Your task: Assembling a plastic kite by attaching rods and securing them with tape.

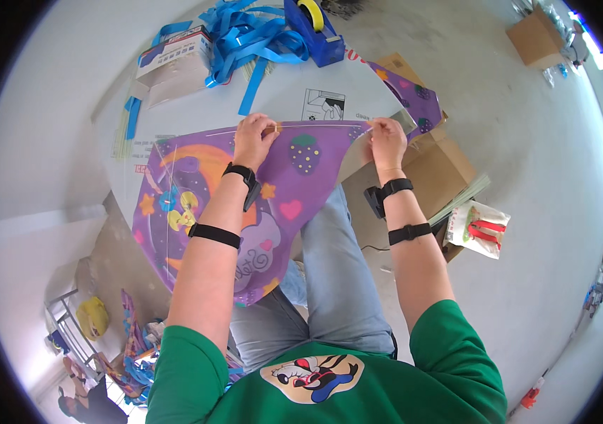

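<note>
A purple kite, printed with strawberries, hearts, stars and cartoon figures, lies over the table's near side and drapes down over my left leg. A thin pale rod runs along its far edge, and another crosses its left part. My left hand pinches that far edge near its middle, fingers closed. At the edge's right-hand tip, my right hand is closed on the corner of the kite, slightly blurred. What lies between the fingertips is too small to make out. Both wrists wear black straps with small devices.
Blue ribbon lies heaped at the table's far side, next to a white box and a blue tape dispenser. Right of the table are a cardboard box, more purple printed sheet and a white bag.
</note>
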The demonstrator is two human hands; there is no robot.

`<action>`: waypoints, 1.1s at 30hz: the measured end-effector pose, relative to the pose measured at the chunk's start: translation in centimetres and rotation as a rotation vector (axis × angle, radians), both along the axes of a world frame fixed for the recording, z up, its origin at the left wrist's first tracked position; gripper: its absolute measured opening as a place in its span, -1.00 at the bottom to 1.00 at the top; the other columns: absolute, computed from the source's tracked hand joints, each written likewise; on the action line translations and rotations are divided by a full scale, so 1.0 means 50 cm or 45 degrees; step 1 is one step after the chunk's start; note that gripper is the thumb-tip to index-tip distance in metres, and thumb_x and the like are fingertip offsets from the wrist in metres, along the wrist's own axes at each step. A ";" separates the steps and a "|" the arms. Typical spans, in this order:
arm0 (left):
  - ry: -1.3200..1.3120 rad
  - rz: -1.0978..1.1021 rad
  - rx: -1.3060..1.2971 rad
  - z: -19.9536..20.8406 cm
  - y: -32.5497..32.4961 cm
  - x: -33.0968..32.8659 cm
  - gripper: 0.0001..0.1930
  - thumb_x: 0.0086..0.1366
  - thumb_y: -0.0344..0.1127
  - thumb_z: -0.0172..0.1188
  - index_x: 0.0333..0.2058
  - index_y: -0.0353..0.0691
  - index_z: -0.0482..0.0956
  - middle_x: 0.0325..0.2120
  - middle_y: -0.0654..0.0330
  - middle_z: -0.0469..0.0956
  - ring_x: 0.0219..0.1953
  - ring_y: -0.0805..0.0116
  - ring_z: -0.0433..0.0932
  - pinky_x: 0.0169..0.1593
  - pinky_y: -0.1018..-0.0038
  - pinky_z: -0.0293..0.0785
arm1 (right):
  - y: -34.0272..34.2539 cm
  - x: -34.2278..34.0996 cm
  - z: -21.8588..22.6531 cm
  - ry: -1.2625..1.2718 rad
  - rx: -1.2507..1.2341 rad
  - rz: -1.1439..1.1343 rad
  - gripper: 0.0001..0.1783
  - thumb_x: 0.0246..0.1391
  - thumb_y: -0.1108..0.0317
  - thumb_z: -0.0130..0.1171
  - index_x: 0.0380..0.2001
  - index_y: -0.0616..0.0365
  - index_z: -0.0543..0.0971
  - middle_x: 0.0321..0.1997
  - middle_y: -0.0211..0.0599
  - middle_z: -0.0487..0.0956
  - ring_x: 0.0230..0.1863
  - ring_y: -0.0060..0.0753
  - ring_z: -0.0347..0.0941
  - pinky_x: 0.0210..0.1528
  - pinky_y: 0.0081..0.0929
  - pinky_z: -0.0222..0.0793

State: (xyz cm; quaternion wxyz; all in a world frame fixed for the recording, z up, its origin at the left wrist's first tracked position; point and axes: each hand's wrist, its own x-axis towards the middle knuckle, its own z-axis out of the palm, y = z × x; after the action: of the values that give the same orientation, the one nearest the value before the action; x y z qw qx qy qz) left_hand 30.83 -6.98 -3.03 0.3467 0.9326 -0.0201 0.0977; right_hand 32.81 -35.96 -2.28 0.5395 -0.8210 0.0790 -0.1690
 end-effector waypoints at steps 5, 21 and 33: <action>-0.031 -0.006 0.035 -0.004 0.003 -0.001 -0.75 -0.07 -0.36 0.34 -0.35 -0.08 0.55 -0.23 0.27 0.47 -0.10 0.17 0.40 -0.05 0.29 0.35 | 0.004 -0.034 -0.014 -0.203 -0.479 0.127 -0.87 -0.06 0.50 0.11 -0.44 0.12 0.63 -0.39 -0.26 0.49 -0.38 -0.21 0.47 -0.31 -0.40 0.40; -0.063 -0.001 0.093 -0.001 0.001 -0.003 -0.76 -0.07 -0.36 0.35 -0.36 -0.07 0.55 -0.23 0.26 0.46 -0.10 0.17 0.40 -0.05 0.29 0.34 | 0.003 -0.034 -0.017 -0.240 -0.569 0.203 -0.81 -0.14 0.55 0.13 -0.43 0.06 0.65 -0.43 -0.32 0.46 -0.41 -0.27 0.46 -0.34 -0.44 0.40; -0.072 -0.032 0.098 0.005 0.002 0.002 -0.78 -0.08 -0.33 0.34 -0.39 -0.09 0.55 -0.27 0.24 0.47 -0.11 0.15 0.41 -0.05 0.27 0.33 | 0.004 -0.033 -0.015 -0.229 -0.525 0.193 -0.82 -0.11 0.52 0.12 -0.42 0.06 0.65 -0.39 -0.31 0.48 -0.37 -0.25 0.48 -0.30 -0.43 0.40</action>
State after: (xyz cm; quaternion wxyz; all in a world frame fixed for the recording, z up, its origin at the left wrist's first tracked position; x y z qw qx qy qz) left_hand 30.92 -6.87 -2.81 0.3110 0.9419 -0.0455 0.1186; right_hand 31.19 -35.77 -3.04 0.3763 -0.8992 -0.0673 -0.2130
